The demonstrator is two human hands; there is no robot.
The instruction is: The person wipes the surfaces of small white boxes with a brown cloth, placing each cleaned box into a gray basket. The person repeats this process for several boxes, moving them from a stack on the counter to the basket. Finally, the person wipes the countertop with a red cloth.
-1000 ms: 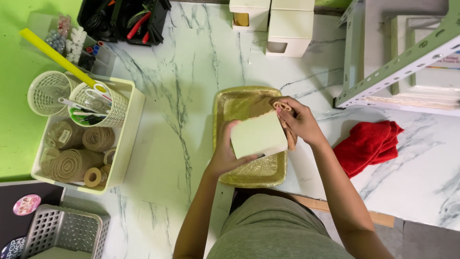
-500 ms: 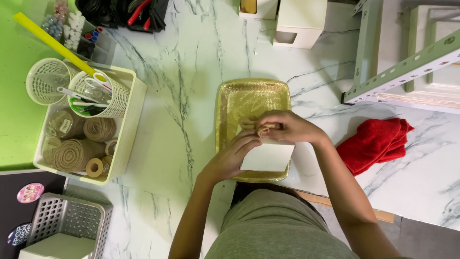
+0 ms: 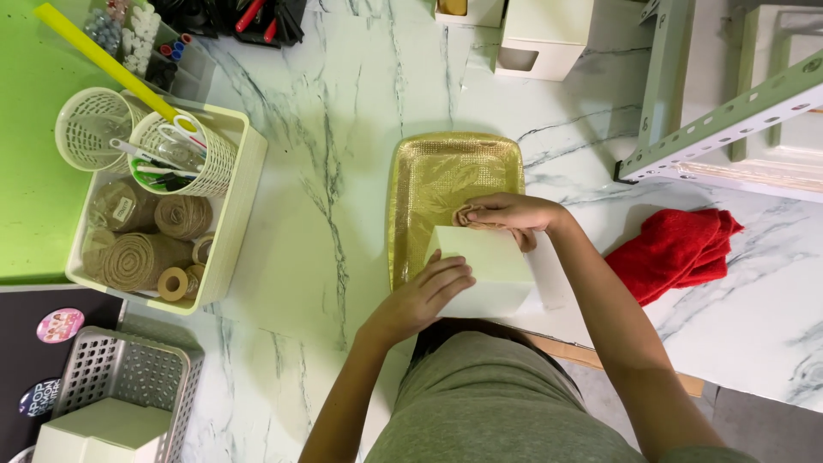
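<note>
A: How are the hands seen?

B: The left hand [image 3: 426, 295] is laid flat, fingers spread, on top of a pale cream box [image 3: 482, 271], which is steadied rather than gripped. The right hand [image 3: 507, 214] is curled at the box's far edge, and a small tan wad [image 3: 472, 216], possibly cloth or twine, is pinched in its fingers.

A: And where is the box placed?

B: It is set partly on the near end of a gold tray [image 3: 441, 176] and partly on the marble desk [image 3: 326, 154], close to the desk's front edge and the person's body.

A: What is found around it?

B: A red cloth [image 3: 677, 249] is bunched to the right, below a metal shelf frame [image 3: 729, 103]. To the left, a cream bin [image 3: 236, 184] is filled with rolls of jute twine [image 3: 141, 257] and two mesh cups; a grey basket [image 3: 129, 373] is nearer the corner.

A: What could go wrong?

B: In my judgement, the box could be tipped, since it is seated half on the tray's raised rim and only pressed from above. The tray could also be slid on the smooth marble if the push is made sideways. The wad could be dropped, as it is held only by the fingertips.
</note>
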